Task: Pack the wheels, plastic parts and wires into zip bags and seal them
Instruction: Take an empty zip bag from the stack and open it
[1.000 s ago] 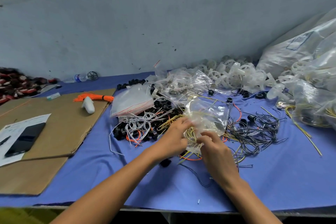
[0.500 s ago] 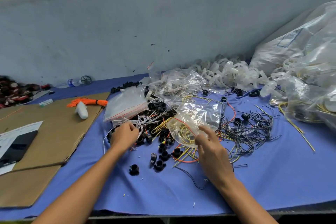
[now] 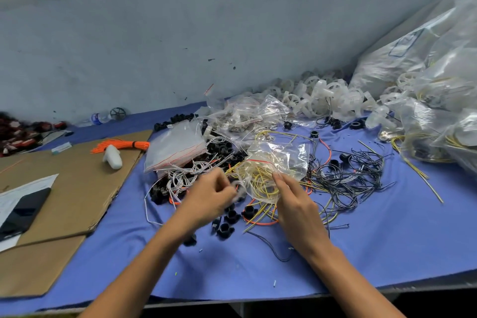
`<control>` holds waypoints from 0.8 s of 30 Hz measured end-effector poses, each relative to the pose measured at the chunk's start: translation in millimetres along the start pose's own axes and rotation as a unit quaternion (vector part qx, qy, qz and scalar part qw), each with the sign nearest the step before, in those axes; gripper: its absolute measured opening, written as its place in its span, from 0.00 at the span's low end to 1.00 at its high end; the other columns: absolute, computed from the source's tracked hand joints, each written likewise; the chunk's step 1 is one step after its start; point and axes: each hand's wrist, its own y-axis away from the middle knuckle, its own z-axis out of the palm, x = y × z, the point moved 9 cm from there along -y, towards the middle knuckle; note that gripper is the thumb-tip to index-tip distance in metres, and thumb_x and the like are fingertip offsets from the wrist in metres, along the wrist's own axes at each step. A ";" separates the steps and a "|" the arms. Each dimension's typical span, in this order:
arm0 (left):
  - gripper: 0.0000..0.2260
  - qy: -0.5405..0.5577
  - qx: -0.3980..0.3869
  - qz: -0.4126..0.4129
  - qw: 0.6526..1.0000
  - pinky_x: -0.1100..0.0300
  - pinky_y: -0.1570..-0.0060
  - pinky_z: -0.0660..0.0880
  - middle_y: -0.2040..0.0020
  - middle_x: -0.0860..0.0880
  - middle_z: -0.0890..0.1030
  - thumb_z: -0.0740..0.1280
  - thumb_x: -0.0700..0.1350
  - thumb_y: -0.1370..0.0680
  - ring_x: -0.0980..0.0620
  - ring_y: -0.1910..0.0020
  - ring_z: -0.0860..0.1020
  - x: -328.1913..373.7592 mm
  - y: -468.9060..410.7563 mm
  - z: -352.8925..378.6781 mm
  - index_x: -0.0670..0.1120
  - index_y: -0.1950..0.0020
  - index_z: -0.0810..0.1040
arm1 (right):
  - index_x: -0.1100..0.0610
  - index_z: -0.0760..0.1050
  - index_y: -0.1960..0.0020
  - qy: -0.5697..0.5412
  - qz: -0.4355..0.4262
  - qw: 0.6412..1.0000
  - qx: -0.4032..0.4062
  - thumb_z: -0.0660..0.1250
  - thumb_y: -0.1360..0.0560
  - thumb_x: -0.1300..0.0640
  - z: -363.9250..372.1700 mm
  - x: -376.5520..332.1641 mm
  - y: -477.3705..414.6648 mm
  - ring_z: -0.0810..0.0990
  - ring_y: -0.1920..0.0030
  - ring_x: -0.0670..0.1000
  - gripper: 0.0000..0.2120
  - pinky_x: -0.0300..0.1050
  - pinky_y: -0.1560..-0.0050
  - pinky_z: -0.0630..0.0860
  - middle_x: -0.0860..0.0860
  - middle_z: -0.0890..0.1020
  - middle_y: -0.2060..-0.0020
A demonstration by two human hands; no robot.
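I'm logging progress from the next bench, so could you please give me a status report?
Right hand pinches zip bag, yellow wires inside. Left hand blurred beside it, grip unclear. Loose black parts scattered beneath.

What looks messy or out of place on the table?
A bottle lies on its side by the wall, and one dark wheel sits beside it, far from the white wheels. Wires lie tangled loose on the cloth.
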 end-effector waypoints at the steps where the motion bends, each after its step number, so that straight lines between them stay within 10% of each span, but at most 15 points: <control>1: 0.07 -0.021 0.005 -0.012 1.000 0.56 0.70 0.73 0.66 0.46 0.79 0.68 0.47 0.28 0.53 0.71 0.74 4.7 0.0 15.7 0.45 0.60 0.73 | 0.64 0.71 0.29 0.001 -0.007 1.000 -0.001 0.66 0.33 0.76 -0.1 -1.5 0.5 0.78 0.37 0.59 0.32 0.51 0.46 0.79 0.58 0.75 0.33; 8: 0.18 0.221 -0.026 -0.105 0.969 0.62 0.72 0.72 0.76 0.51 0.74 0.60 0.36 0.19 0.55 0.76 0.73 24.1 -42.0 98.5 0.44 0.69 0.71 | 0.61 0.67 0.26 -0.038 -0.016 0.999 -0.006 0.68 0.33 0.73 -4.0 -1.9 3.5 0.74 0.32 0.57 0.36 0.49 0.39 0.76 0.56 0.70 0.28; 12: 0.12 0.264 0.024 -0.041 0.963 0.61 0.64 0.75 0.65 0.53 0.81 0.60 0.32 0.21 0.55 0.66 0.78 47.4 -57.6 88.3 0.44 0.54 0.81 | 0.62 0.68 0.27 -0.028 -0.031 0.999 0.011 0.67 0.37 0.76 -6.5 -6.8 3.8 0.74 0.32 0.56 0.39 0.50 0.42 0.79 0.55 0.70 0.28; 16: 0.12 0.116 -0.103 0.091 0.984 0.64 0.57 0.75 0.57 0.55 0.83 0.59 0.36 0.18 0.61 0.58 0.79 77.4 -51.1 99.7 0.43 0.43 0.82 | 0.60 0.61 0.23 -0.059 0.039 0.994 0.081 0.66 0.30 0.74 -15.9 10.3 2.3 0.68 0.27 0.53 0.37 0.43 0.36 0.69 0.53 0.63 0.24; 19: 0.11 0.035 0.051 0.188 0.980 0.60 0.52 0.79 0.53 0.55 0.85 0.63 0.42 0.22 0.58 0.54 0.83 84.2 -35.6 67.8 0.51 0.47 0.83 | 0.59 0.56 0.21 -0.084 0.131 0.978 0.142 0.63 0.26 0.71 -27.4 31.3 5.1 0.66 0.26 0.52 0.35 0.46 0.41 0.73 0.52 0.58 0.22; 22: 0.08 0.067 0.201 0.091 0.973 0.59 0.59 0.79 0.55 0.55 0.84 0.63 0.43 0.22 0.56 0.59 0.81 49.3 -33.4 28.0 0.54 0.49 0.80 | 0.59 0.55 0.21 -0.081 0.168 0.969 0.160 0.62 0.24 0.69 -30.8 40.7 7.4 0.65 0.27 0.51 0.34 0.47 0.42 0.74 0.51 0.56 0.21; 24: 0.08 -0.054 0.169 0.043 0.983 0.60 0.55 0.77 0.52 0.54 0.84 0.63 0.42 0.22 0.56 0.56 0.80 29.6 -43.1 25.4 0.52 0.48 0.80 | 0.58 0.53 0.21 -0.085 0.175 0.967 0.164 0.62 0.23 0.67 -31.0 42.3 7.6 0.65 0.27 0.49 0.34 0.45 0.40 0.72 0.50 0.54 0.21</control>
